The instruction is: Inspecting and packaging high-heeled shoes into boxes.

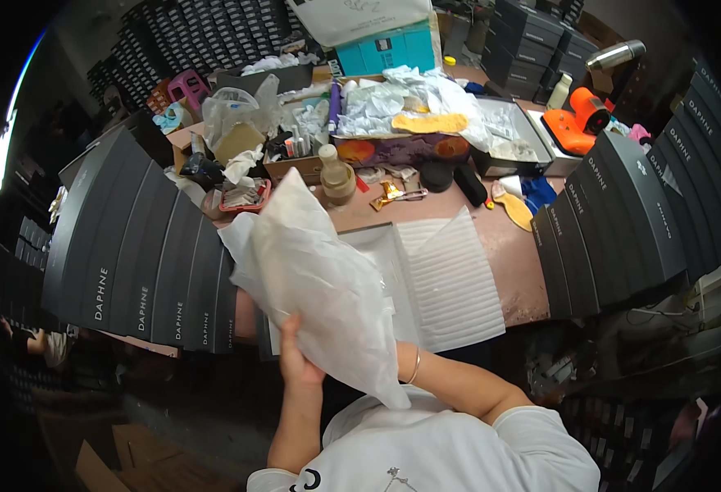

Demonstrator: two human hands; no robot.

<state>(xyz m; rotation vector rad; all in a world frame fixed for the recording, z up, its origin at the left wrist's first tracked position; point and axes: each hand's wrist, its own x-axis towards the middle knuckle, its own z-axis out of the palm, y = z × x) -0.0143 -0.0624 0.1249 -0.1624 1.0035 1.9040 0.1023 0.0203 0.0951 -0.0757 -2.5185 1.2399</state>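
A white bundle wrapped in thin, crinkled paper (319, 279) is held up in front of my chest, tilted with its narrow end toward the far left. My left hand (300, 361) grips its lower left side, thumb laid over the paper. My right hand (403, 361) is behind the bundle's lower right; only its wrist edge and a bangle show, and its fingers are hidden. What lies inside the wrapping cannot be made out. Beyond the bundle, partly covered by it, an open grey box (381, 246) lies on the table. A white ribbed padding sheet (454, 283) spreads over its right side.
Stacks of dark shoe boxes rise at left (139, 254) and right (614, 221). Across the back are a glue bottle (336, 176), a black brush (469, 186), yellow insoles (512, 211), a carton heaped with crumpled paper (418, 102) and an orange device (573, 127).
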